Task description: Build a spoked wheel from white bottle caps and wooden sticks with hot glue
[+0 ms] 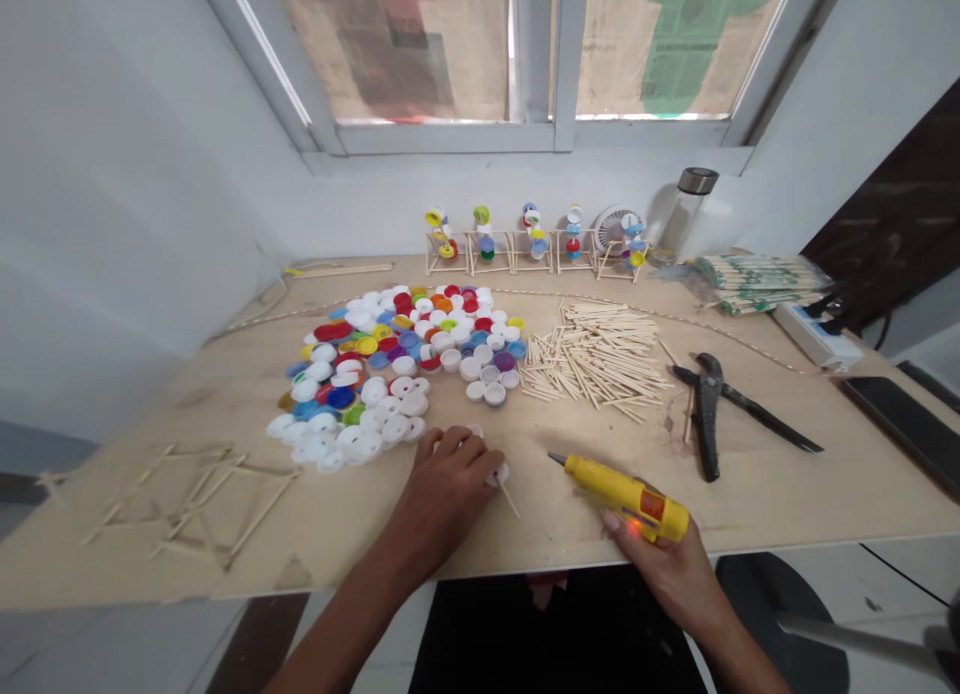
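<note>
— While the left hand (448,489) presses down near the table's front edge, what sits under it?
— A white bottle cap (499,473) with a thin wooden stick (508,498) poking out toward the person; the fingers are curled over the cap, holding it against the wooden tabletop (750,494).
— And the right hand (664,552)?
— Closed around a yellow glue gun (619,493), nozzle pointing left at the cap, just short of it.
— What lies around them?
— Just behind the left hand, a spread of coloured and white bottle caps (397,369); to its right a heap of wooden sticks (596,359), then black pliers (709,404). Stick frames (187,504) lie flat at the left. Along the back wall stand small stick stands with caps (525,239), a small fan (616,229) and a bottle (679,214).
</note>
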`<state>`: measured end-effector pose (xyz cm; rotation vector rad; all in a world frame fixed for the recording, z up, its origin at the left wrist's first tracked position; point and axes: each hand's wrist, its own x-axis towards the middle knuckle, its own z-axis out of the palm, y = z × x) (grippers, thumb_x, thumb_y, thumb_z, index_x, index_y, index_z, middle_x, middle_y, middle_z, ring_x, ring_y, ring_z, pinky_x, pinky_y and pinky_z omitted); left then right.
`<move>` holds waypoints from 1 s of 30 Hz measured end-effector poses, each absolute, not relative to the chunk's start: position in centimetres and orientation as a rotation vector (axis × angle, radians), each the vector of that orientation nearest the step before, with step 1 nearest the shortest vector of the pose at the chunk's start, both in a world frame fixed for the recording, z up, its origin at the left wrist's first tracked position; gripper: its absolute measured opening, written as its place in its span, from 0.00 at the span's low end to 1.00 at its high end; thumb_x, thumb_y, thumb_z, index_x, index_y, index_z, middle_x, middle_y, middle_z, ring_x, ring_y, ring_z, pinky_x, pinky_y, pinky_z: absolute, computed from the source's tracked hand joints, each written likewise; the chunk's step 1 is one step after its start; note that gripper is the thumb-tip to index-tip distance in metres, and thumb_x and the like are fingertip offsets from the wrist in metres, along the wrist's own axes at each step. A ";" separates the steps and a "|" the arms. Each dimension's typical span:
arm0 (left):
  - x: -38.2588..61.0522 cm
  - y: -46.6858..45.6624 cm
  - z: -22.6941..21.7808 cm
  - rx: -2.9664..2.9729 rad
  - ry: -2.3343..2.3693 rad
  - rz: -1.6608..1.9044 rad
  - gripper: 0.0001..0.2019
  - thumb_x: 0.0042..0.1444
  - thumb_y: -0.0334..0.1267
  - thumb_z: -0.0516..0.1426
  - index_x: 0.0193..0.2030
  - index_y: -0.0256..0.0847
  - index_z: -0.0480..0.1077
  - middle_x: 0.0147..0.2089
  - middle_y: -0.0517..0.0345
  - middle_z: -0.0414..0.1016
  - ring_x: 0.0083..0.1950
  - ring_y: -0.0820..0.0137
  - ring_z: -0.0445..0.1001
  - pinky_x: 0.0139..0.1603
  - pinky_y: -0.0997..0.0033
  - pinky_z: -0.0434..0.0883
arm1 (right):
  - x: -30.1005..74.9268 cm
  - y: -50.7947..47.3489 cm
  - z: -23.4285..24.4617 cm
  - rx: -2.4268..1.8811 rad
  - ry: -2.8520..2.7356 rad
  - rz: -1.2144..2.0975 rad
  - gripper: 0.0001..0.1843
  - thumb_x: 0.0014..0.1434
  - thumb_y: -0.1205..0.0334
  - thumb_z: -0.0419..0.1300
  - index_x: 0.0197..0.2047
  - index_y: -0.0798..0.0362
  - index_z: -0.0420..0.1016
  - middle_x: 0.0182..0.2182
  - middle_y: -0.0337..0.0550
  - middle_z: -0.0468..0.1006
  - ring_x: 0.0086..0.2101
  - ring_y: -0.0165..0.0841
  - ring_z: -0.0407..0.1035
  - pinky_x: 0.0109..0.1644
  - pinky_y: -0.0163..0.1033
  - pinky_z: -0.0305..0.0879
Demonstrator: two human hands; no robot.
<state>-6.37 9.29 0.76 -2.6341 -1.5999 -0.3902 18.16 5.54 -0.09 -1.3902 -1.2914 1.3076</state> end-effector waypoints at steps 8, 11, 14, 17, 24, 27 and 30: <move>-5.4 8.8 0.8 -2.606 -1.716 -0.500 0.02 0.49 0.36 0.59 0.29 0.43 0.71 0.34 0.55 0.77 0.43 0.59 0.70 0.48 0.53 0.57 | 17.9 5.5 -0.6 -1.384 -1.237 1.274 0.20 0.52 0.48 0.64 0.38 0.57 0.76 0.26 0.41 0.76 0.27 0.33 0.69 0.29 0.33 0.67; -5.7 8.7 0.6 -2.599 -1.710 -0.510 0.04 0.48 0.36 0.61 0.32 0.44 0.72 0.36 0.55 0.77 0.44 0.58 0.71 0.48 0.53 0.57 | 18.0 5.5 -0.7 -1.361 -1.233 1.307 0.18 0.52 0.49 0.63 0.35 0.56 0.75 0.28 0.41 0.76 0.27 0.32 0.69 0.31 0.34 0.68; -6.4 9.1 1.0 -2.586 -1.678 -0.593 0.09 0.49 0.37 0.60 0.39 0.45 0.72 0.38 0.56 0.78 0.44 0.59 0.71 0.46 0.56 0.58 | 18.0 5.6 -0.6 -1.344 -1.218 1.341 0.16 0.52 0.49 0.64 0.32 0.54 0.74 0.28 0.41 0.76 0.31 0.36 0.72 0.35 0.36 0.70; -6.6 10.2 1.8 -2.561 -1.692 -0.656 0.08 0.53 0.35 0.56 0.40 0.44 0.73 0.37 0.55 0.78 0.42 0.61 0.72 0.44 0.58 0.60 | 18.1 5.6 -0.4 -1.334 -1.228 1.364 0.15 0.53 0.50 0.63 0.33 0.54 0.74 0.27 0.41 0.76 0.33 0.37 0.73 0.37 0.37 0.71; -4.0 15.1 1.9 -2.534 -1.486 -0.438 0.10 0.58 0.29 0.51 0.33 0.42 0.72 0.33 0.54 0.78 0.40 0.62 0.72 0.45 0.54 0.61 | 18.2 5.6 -0.2 -1.290 -1.217 1.368 0.13 0.54 0.52 0.64 0.35 0.53 0.76 0.29 0.41 0.77 0.31 0.34 0.72 0.36 0.36 0.70; -2.7 16.8 1.4 -2.548 -1.394 -0.363 0.10 0.57 0.27 0.52 0.29 0.40 0.72 0.32 0.52 0.77 0.39 0.61 0.71 0.47 0.53 0.61 | 18.2 5.5 -0.3 -1.279 -1.196 1.367 0.14 0.54 0.51 0.63 0.36 0.54 0.75 0.29 0.42 0.77 0.31 0.34 0.71 0.35 0.35 0.70; -2.0 17.8 1.1 -2.549 -1.313 -0.297 0.11 0.56 0.26 0.51 0.27 0.39 0.71 0.32 0.51 0.75 0.39 0.60 0.71 0.48 0.52 0.61 | 18.2 5.5 -0.3 -1.284 -1.217 1.387 0.14 0.55 0.51 0.63 0.36 0.55 0.75 0.30 0.42 0.77 0.32 0.35 0.71 0.36 0.35 0.69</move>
